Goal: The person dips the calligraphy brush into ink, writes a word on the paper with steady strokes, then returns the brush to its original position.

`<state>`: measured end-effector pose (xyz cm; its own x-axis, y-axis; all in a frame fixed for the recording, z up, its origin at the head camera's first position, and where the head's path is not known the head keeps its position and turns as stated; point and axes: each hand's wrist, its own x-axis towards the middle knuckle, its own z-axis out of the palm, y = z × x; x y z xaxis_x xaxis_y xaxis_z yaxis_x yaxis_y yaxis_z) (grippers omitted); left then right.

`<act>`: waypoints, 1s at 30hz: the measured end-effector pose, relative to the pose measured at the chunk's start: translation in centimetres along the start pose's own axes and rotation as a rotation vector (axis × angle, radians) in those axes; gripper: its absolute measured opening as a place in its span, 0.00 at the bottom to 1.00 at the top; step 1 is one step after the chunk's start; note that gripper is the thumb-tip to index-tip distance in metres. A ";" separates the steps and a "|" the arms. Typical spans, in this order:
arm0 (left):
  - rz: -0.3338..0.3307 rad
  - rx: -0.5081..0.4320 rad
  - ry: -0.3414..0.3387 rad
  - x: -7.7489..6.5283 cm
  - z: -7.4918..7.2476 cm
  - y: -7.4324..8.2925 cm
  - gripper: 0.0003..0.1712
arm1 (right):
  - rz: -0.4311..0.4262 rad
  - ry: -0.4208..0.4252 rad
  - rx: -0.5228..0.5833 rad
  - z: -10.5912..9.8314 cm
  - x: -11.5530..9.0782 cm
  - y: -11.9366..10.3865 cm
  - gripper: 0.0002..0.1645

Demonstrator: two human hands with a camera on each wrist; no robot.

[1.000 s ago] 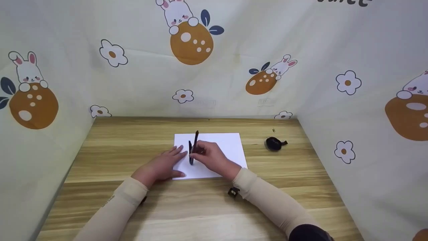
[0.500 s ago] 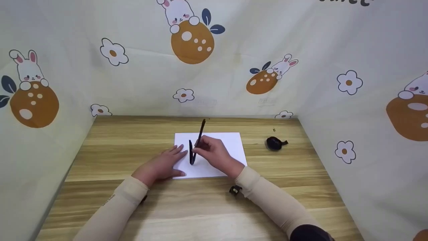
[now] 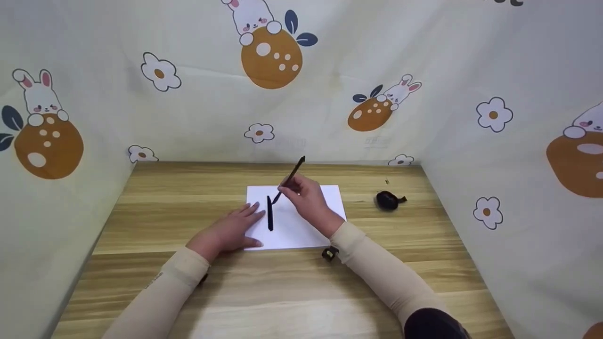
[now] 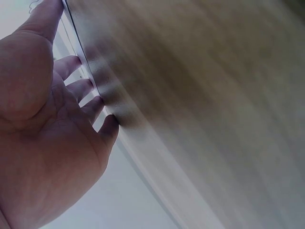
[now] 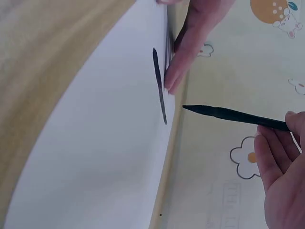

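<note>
A white sheet of paper (image 3: 306, 235) lies on the wooden table with one straight black stroke (image 3: 270, 214) on its left part. My right hand (image 3: 306, 200) pinches a dark brush (image 3: 293, 173) between thumb and fingers. The handle leans up and to the right. In the right wrist view the pointed tip of the brush (image 5: 228, 114) stands off the paper, apart from the stroke (image 5: 159, 86). My left hand (image 3: 228, 231) rests on the paper's left edge with fingers spread; in the left wrist view the fingers of that hand (image 4: 57, 109) reach along the table edge side of the sheet.
Right of the paper stands a small round black dish (image 3: 387, 201) with a short handle. A tiny dark speck (image 3: 387, 181) lies behind it. Printed cloth walls (image 3: 202, 113) enclose the table at the back and both sides.
My right hand has moved up and to the right, lifting the brush from the stroke's lower end; the handle tilts further right. The left hand stays in place.
</note>
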<state>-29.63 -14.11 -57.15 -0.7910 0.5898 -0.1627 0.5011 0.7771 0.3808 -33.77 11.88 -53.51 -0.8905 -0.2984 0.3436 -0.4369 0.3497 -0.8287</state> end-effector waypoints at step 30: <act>0.001 -0.017 -0.007 0.0 0.1 -0.1 0.53 | 0.052 -0.010 0.000 1.5 2.1 2.8 0.03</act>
<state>-29.66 -14.19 -57.31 -0.7883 0.5918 -0.1685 0.4954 0.7729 0.3966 -36.67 10.90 -55.81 -0.9109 -0.2883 0.2954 -0.3898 0.3653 -0.8454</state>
